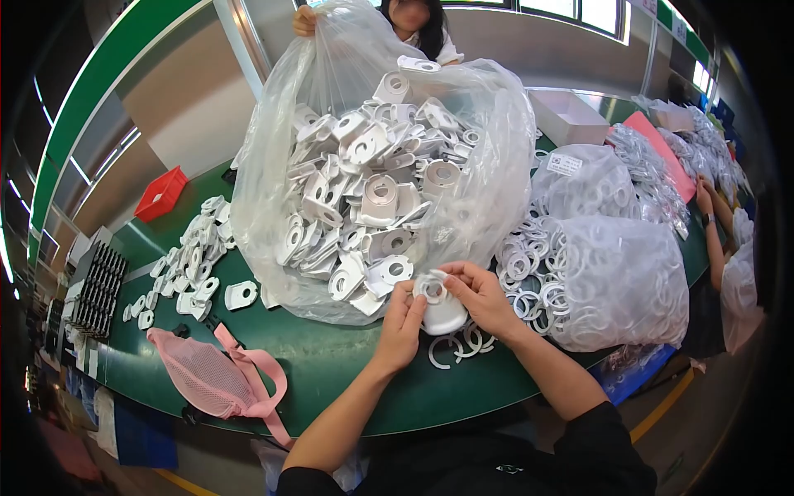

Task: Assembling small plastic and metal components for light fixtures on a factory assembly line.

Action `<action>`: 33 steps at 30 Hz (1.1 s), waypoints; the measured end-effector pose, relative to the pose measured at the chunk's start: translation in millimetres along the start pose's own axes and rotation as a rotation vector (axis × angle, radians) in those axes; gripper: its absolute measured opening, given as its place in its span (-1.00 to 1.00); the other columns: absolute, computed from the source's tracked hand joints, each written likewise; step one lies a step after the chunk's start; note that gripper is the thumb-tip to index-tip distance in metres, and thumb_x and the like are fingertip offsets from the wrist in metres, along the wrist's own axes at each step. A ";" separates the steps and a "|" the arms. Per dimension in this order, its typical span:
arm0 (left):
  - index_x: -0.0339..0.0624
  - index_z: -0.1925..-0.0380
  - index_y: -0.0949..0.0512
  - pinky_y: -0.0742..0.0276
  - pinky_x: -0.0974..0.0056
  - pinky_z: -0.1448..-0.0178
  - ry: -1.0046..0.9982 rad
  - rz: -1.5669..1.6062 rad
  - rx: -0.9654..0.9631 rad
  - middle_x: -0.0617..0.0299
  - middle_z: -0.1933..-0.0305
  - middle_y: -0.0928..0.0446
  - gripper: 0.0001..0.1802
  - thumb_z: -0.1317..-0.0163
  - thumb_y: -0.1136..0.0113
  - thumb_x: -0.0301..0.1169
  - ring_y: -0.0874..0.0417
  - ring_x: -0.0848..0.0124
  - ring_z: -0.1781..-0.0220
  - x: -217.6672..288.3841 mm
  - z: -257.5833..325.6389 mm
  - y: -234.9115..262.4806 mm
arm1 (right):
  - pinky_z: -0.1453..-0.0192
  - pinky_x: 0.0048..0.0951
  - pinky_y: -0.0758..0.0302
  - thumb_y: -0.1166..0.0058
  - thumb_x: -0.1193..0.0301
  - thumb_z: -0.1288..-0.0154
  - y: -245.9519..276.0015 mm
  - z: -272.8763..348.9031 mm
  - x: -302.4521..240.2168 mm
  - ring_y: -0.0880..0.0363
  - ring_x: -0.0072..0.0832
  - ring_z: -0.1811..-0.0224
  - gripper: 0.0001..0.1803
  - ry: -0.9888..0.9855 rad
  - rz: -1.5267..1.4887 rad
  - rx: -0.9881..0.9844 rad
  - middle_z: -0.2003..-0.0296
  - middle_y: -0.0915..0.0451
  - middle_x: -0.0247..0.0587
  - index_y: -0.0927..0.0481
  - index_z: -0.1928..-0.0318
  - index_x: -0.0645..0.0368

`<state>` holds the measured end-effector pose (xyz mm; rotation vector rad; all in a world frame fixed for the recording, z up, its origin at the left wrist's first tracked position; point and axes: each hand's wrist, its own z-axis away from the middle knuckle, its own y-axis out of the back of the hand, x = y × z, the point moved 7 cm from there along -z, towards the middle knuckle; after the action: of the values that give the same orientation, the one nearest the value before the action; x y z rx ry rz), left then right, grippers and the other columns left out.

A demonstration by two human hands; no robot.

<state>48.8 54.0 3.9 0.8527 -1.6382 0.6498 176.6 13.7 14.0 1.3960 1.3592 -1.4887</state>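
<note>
Across the green desk [331, 372], which curves away to both sides, the big clear plastic bag [496, 182] serves as the landmark: it stands upright, its thin crinkled film bulging with white moulded brackets [372, 198], flat plates with a round collar on each. A person behind the bag grips its gathered neck with one hand [304, 20], which probably keeps the load from slumping over. Right of the bag lie two smaller clear sacks [628, 281] packed with thin white rings, one spilling open toward the near edge so the rings are easy to reach. Left of the bag a loose heap of the same brackets [194, 256] spreads over the desk, and beyond that sit a red bin [161, 194] and a black slotted tray [98, 285]. A pink mesh pouch [211, 376] with a strap lies limp near the front left.

Just in front of the bag, both hands meet over one white bracket [442, 312], held slightly above the desk. The left hand [401, 326] steadies its side, fingers narrowly curled on it. The right hand [480, 298] pinches a thin white ring [430, 287] on top of the bracket, fingertips close together. More loose rings [453, 345] lie under the bracket.
</note>
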 end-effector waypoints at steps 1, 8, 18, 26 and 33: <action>-0.25 0.12 -0.32 -0.37 0.42 0.16 0.032 0.104 -0.044 0.20 0.23 -0.48 -0.79 -0.40 0.15 -0.33 -0.44 0.55 0.22 -1.1 -0.9 -3.2 | 0.28 -0.70 -0.41 -0.02 0.39 -0.33 2.9 -1.0 1.5 -0.47 -0.74 0.34 -0.77 -0.002 0.002 0.002 0.40 -0.57 -0.38 -0.54 0.18 0.35; -0.26 0.11 -0.30 -0.43 0.39 0.04 0.160 0.422 -0.109 0.27 0.18 -0.43 -0.77 -0.40 0.15 -0.32 -0.48 0.51 0.12 -4.7 1.8 -8.8 | 0.20 -0.64 -0.43 -0.05 0.43 -0.30 11.3 -1.9 1.4 -0.51 -0.67 0.30 -0.79 0.093 0.215 0.032 0.35 -0.61 -0.31 -0.59 0.19 0.34; -0.28 0.43 -0.38 -0.27 0.32 0.42 -0.071 -0.292 -0.070 0.09 0.56 -0.38 -0.78 -0.32 0.04 -0.34 -0.38 0.37 0.53 11.3 -0.5 4.0 | 0.23 -0.56 -0.41 -0.04 0.48 -0.23 -6.1 4.3 -11.4 -0.51 -0.57 0.35 -0.84 0.176 0.484 -0.175 0.38 -0.57 -0.22 -0.61 0.25 0.30; -0.28 0.37 -0.41 -0.27 0.32 0.46 0.024 -0.187 -0.005 0.16 0.56 -0.42 -0.77 -0.33 0.03 -0.31 -0.39 0.48 0.53 -10.5 -2.3 14.1 | 0.24 -0.55 -0.45 -0.10 0.45 -0.22 -8.3 2.7 -10.0 -0.55 -0.60 0.34 -0.84 0.158 0.477 -0.189 0.39 -0.62 -0.26 -0.58 0.30 0.33; -0.29 0.17 -0.28 -0.45 0.24 0.38 -0.093 -0.212 -0.020 0.00 0.39 -0.54 -0.62 -0.15 -0.21 -0.36 -0.59 0.24 0.43 10.7 1.7 -4.7 | 0.31 -0.72 -0.38 -0.11 0.43 -0.26 5.5 -0.7 8.2 -0.47 -0.75 0.38 -0.85 -0.035 -0.066 0.026 0.38 -0.58 -0.35 -0.50 0.25 0.26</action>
<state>50.4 47.8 13.8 1.0389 -1.6069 0.4507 180.4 14.5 4.9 1.3465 1.3815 -1.5716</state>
